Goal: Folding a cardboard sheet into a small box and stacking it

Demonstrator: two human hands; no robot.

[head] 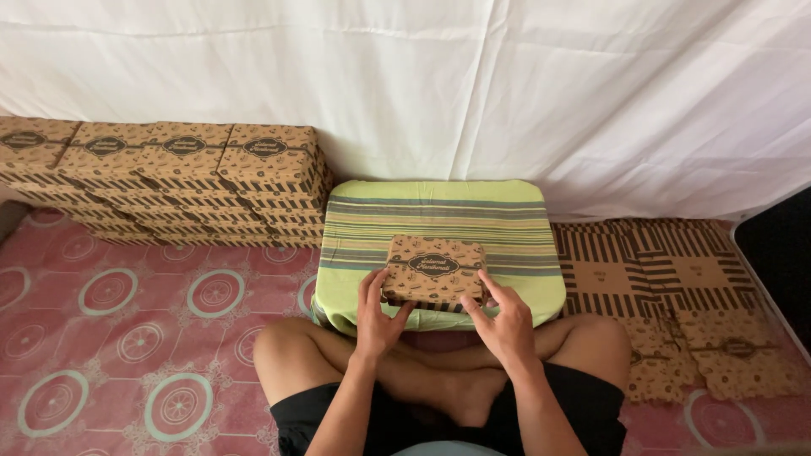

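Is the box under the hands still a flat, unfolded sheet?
No, the box is folded up and closed, standing on the striped cloth.

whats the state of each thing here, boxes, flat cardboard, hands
brown printed cardboard box: folded up, closed, on the green striped cloth-covered stand
left hand: fingers touching the box's near left edge
right hand: fingers touching its near right edge
stacked brown boxes: closed, piled at the left
flat cardboard blanks: unfolded, on the floor at the right
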